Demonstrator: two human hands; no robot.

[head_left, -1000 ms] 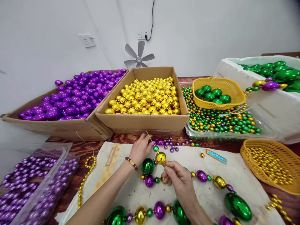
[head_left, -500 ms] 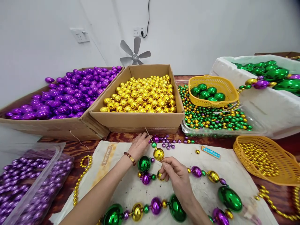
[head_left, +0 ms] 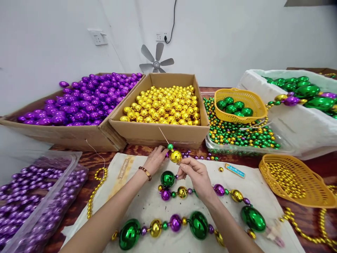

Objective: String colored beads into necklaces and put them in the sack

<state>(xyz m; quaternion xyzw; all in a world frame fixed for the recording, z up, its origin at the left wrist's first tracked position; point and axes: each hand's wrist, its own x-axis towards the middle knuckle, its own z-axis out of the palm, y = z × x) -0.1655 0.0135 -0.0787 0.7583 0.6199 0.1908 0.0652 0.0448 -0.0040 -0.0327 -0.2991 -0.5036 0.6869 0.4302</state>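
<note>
Facing, closest below both hands, a strand of glossy green, gold and purple balls on an off-white cloth. Pinching with the right hand, thumb and forefinger gripping a shiny gold round ball at the end nearest them. Holding that ball just beyond the right fingertips and to their left, with a small glossy green round bead following in line. Pointing a thin, pale, straight needle-like wire out of that bead, along a long axis slanting away and leftward, past the left hand, with a free tip standing beyond the left fingers and nearer to them than to the right. Holding the left hand just left of the bead, fingers curled down beside the nearest of some small loose purple beads; hiding the fingertips, so not showing whether gripping anything. Facing, farther beyond both hands, an open brown cardboard box of shiny gold balls.
</note>
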